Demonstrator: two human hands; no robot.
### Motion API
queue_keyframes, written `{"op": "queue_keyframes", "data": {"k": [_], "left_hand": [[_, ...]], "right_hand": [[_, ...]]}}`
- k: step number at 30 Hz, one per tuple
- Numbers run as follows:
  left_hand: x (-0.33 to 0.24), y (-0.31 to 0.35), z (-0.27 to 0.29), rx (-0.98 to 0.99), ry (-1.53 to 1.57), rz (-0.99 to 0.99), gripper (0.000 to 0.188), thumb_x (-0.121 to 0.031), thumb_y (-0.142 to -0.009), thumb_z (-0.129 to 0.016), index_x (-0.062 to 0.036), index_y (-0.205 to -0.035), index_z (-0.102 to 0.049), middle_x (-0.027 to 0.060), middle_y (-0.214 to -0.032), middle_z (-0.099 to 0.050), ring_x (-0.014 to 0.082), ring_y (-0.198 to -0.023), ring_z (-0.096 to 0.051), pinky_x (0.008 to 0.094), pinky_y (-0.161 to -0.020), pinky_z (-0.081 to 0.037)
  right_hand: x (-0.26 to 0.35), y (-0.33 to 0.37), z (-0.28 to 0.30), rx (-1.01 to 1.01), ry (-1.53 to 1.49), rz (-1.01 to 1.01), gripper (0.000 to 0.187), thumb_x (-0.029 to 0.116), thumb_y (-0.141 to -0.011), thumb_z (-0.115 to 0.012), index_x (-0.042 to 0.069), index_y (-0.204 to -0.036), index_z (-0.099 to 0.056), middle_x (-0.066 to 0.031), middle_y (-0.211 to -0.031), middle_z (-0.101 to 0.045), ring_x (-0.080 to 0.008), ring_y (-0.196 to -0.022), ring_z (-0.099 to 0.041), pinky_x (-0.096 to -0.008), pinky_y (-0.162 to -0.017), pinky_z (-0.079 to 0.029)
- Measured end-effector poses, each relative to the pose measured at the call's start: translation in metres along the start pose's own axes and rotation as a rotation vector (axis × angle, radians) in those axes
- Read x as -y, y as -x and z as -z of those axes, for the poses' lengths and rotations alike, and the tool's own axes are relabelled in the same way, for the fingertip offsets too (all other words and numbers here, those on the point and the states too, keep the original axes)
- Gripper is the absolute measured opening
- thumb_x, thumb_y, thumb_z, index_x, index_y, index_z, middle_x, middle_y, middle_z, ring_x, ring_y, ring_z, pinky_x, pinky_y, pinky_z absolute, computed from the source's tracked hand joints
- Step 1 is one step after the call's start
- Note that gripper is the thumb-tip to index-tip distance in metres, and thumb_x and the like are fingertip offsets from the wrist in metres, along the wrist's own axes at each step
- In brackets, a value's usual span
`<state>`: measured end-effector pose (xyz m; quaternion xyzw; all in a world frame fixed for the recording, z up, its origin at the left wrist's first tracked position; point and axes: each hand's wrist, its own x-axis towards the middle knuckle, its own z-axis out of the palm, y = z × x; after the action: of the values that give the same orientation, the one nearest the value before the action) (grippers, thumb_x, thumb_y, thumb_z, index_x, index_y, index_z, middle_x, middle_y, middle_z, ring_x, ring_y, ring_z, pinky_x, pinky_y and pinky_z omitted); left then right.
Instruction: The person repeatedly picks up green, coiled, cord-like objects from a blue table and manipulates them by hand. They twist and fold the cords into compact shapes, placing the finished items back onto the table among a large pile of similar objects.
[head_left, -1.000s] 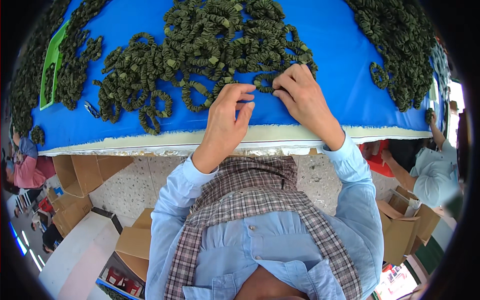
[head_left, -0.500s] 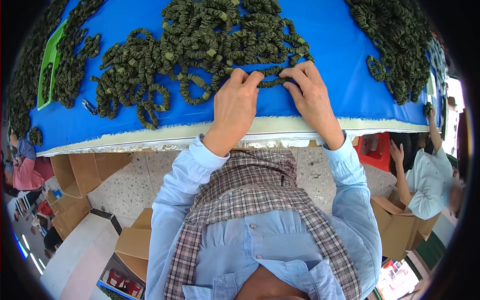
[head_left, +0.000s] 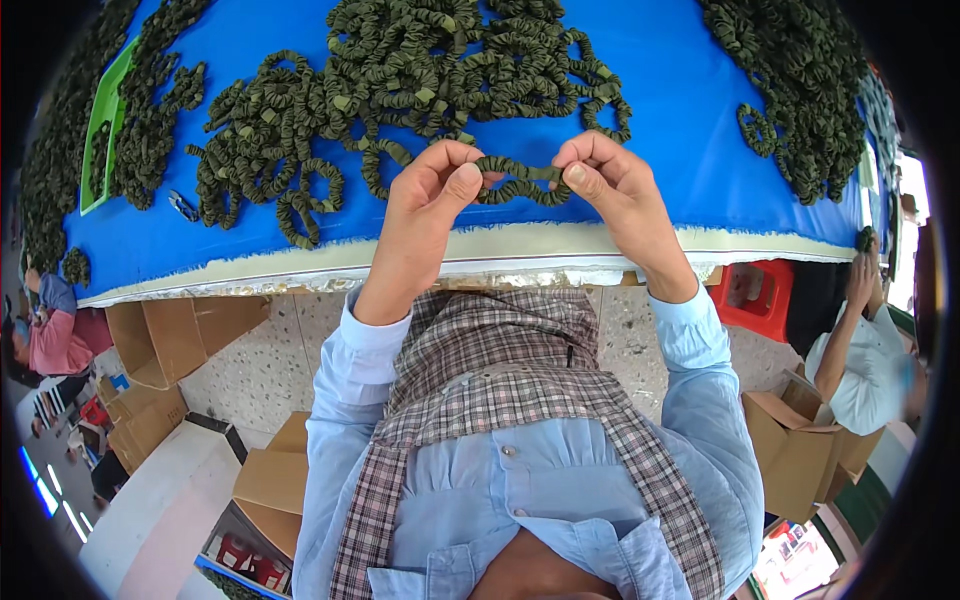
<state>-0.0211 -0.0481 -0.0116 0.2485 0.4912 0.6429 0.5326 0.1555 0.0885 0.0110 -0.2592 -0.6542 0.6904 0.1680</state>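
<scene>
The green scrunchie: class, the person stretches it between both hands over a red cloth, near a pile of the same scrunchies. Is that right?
Not quite. In the head view the cloth is blue, not red. The rest holds: the left hand and right hand stretch the green scrunchie between them, near the pile of scrunchies.

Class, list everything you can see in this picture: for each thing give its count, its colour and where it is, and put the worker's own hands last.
Ruffled fabric loops: too many to count, dark olive green, in piles across the table.
Table cover: one, bright blue, over the whole table top.
Flat tray: one, green, at the table's far left.
Stool: one, red, under the table at right.
Cardboard boxes: several, brown, on the floor on both sides.
Other people: two, seated at the picture's edges.
Held loop: one, olive green, stretched between both hands.
Left hand: pinches the loop's left end.
Right hand: pinches its right end.
</scene>
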Motion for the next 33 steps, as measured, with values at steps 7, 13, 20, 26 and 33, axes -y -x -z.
{"op": "queue_keyframes", "data": {"k": [7, 13, 20, 26, 33], "left_hand": [[-0.001, 0.007, -0.002, 0.011, 0.414, 0.113, 0.014, -0.018, -0.096, -0.053, -0.0068, -0.104, -0.055, 0.0065, -0.100, -0.059, 0.0185, -0.102, -0.056, 0.0457, -0.087, -0.050], [0.002, 0.005, -0.002, 0.001, 0.520, 0.149, 0.016, -0.020, -0.097, -0.051, -0.0076, -0.106, -0.055, 0.0074, -0.102, -0.058, 0.0190, -0.103, -0.056, 0.0468, -0.087, -0.050], [0.004, 0.006, -0.008, -0.046, 0.354, 0.007, 0.021, -0.017, -0.090, -0.064, -0.0052, -0.104, -0.053, 0.0048, -0.090, -0.063, 0.0162, -0.092, -0.062, 0.0325, -0.084, -0.051], [0.009, 0.007, -0.016, -0.002, 0.139, -0.059, 0.032, -0.015, -0.085, -0.070, -0.0029, -0.108, -0.049, 0.0043, -0.084, -0.060, 0.0124, -0.077, -0.060, 0.0240, -0.073, -0.049], [0.005, 0.017, -0.008, 0.149, 0.501, -0.041, 0.026, -0.022, -0.093, -0.059, -0.0048, -0.107, -0.045, 0.0028, -0.069, -0.050, 0.0088, -0.057, -0.043, 0.0251, -0.052, -0.041]], "right_hand": [[-0.004, -0.003, -0.007, 0.020, -0.251, -0.024, 0.024, 0.023, -0.093, -0.060, 0.003, -0.106, -0.057, -0.0002, -0.093, -0.058, -0.0083, -0.083, -0.054, -0.0215, -0.073, -0.042], [-0.006, -0.004, -0.012, 0.012, -0.314, -0.027, 0.026, 0.022, -0.094, -0.059, 0.003, -0.110, -0.055, -0.0010, -0.096, -0.058, -0.0092, -0.086, -0.055, -0.0233, -0.075, -0.042], [-0.001, -0.004, -0.018, -0.012, -0.127, -0.023, 0.028, 0.020, -0.093, -0.059, 0.001, -0.113, -0.053, -0.0015, -0.094, -0.057, -0.0099, -0.087, -0.054, -0.0246, -0.079, -0.043], [0.015, -0.004, -0.035, 0.021, 0.128, 0.037, 0.030, 0.013, -0.091, -0.061, 0.001, -0.117, -0.050, -0.0033, -0.085, -0.057, -0.0108, -0.080, -0.054, -0.0262, -0.077, -0.045], [0.019, 0.000, -0.025, 0.079, -1.113, -0.278, 0.021, 0.006, -0.091, -0.054, 0.004, -0.112, -0.049, -0.0020, -0.073, -0.050, -0.0125, -0.066, -0.045, -0.0277, -0.064, -0.040]]}}
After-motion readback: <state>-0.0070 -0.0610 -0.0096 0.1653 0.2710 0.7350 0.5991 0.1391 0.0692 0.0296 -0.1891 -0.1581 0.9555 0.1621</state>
